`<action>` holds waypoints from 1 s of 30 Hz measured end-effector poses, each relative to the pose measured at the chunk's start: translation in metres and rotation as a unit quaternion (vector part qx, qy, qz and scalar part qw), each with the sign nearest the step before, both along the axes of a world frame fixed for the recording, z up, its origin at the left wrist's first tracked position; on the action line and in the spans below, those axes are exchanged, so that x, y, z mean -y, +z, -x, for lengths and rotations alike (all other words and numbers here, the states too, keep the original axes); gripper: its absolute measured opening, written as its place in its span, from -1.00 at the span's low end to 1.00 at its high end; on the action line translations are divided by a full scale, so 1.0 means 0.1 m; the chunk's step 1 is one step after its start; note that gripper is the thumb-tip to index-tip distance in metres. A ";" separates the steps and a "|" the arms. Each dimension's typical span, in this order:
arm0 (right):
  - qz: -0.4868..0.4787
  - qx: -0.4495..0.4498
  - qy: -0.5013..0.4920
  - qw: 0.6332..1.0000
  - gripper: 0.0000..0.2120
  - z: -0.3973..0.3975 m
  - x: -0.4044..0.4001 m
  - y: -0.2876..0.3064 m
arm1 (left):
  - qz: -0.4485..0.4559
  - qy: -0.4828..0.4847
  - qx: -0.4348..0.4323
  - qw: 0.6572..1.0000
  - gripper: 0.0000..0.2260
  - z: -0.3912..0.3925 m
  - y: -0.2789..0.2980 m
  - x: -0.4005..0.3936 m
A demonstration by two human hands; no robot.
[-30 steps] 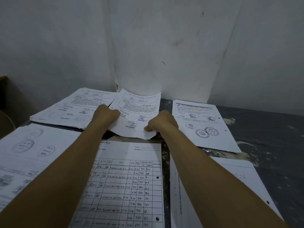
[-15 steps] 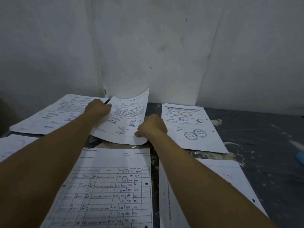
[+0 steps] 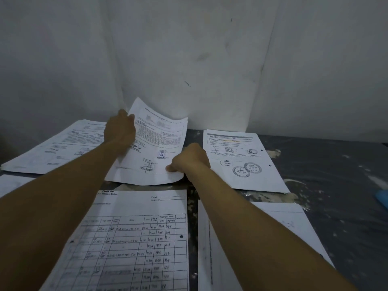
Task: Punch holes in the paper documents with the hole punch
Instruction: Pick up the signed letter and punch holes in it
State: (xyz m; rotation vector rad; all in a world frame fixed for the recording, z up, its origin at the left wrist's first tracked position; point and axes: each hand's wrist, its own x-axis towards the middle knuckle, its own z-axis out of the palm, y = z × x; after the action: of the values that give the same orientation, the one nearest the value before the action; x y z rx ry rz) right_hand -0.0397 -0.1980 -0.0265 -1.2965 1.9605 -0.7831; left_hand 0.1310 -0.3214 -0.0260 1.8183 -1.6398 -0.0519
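A printed, signed sheet (image 3: 159, 143) is held up off the dark table, its far edge curling upward toward the wall. My left hand (image 3: 119, 129) grips its left edge. My right hand (image 3: 190, 161) pinches its near right corner with curled fingers. No hole punch shows anywhere in the view. A table form (image 3: 134, 238) with two punched holes on its right side lies flat under my forearms.
A stamped sheet (image 3: 241, 160) with punched holes lies at the right. More paper stacks lie at the far left (image 3: 56, 145) and near right (image 3: 273, 238). The white wall (image 3: 189, 59) stands close behind. A blue object (image 3: 383, 198) peeks in at the right edge.
The sheet has been lifted and tilted more upright, and my left hand has moved up along its left edge. My right hand stays at the near corner.
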 end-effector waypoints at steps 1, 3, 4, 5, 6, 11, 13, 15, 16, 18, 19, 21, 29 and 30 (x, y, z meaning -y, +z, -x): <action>0.004 0.015 -0.002 1.000 -0.58 0.01 0.00 0.01 | 0.017 -0.003 -0.013 1.000 -0.64 -0.01 0.05 -0.04; 0.014 0.044 -0.003 0.999 -0.60 0.03 -0.02 0.06 | 0.053 -0.009 -0.041 0.998 -0.63 0.00 0.16 -0.13; 0.019 0.059 -0.003 0.998 -0.60 0.05 -0.04 0.10 | 0.070 -0.013 -0.055 0.996 -0.63 0.01 0.22 -0.19; 0.024 0.074 -0.003 0.997 -0.60 0.07 -0.06 0.14 | 0.085 -0.018 -0.067 0.994 -0.63 0.03 0.28 -0.24; 0.029 0.090 -0.004 0.996 -0.60 0.09 -0.08 0.18 | 0.099 -0.023 -0.080 0.992 -0.64 0.06 0.35 -0.29; 0.065 0.182 -0.019 0.981 -0.48 0.34 -0.23 0.41 | 0.168 -0.073 -0.155 0.971 -0.65 0.28 0.67 -0.52; 0.095 0.213 -0.026 0.972 -0.56 0.52 -0.32 0.51 | 0.201 -0.091 -0.168 0.961 -0.67 0.42 0.79 -0.62; 0.140 0.235 -0.031 0.961 -0.64 0.73 -0.44 0.64 | 0.231 -0.122 -0.184 0.948 -0.72 0.59 0.90 -0.73; 0.163 0.245 -0.035 0.955 -0.64 0.84 -0.50 0.71 | 0.244 -0.142 -0.194 0.940 -0.73 0.69 0.95 -0.78; 0.202 0.263 -0.045 0.942 -0.64 1.06 -0.64 0.84 | 0.268 -0.173 -0.213 0.923 -0.74 0.88 1.02 -0.87; 0.219 0.268 -0.049 0.937 -0.66 1.17 -0.71 0.90 | 0.279 -0.184 -0.220 0.916 -0.74 0.99 1.04 -0.91; 0.244 0.265 -0.056 0.931 -0.69 1.40 -0.84 1.00 | 0.291 -0.201 -0.239 0.904 -0.75 1.21 1.09 -1.01; 0.279 0.229 -0.105 0.927 -0.70 2.26 -1.47 1.09 | 0.280 -0.226 -0.302 0.883 -0.74 2.19 1.03 -1.51; 0.281 0.228 -0.111 0.926 -0.70 2.36 -1.54 1.07 | 0.275 -0.223 -0.305 0.884 -0.73 2.31 1.01 -1.56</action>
State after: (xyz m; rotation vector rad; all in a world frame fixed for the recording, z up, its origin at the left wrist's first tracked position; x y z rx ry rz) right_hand -0.2754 -0.0436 0.0805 -1.0573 1.5636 -1.6875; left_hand -0.0996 -0.1649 0.0747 0.8480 -1.3801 -0.2992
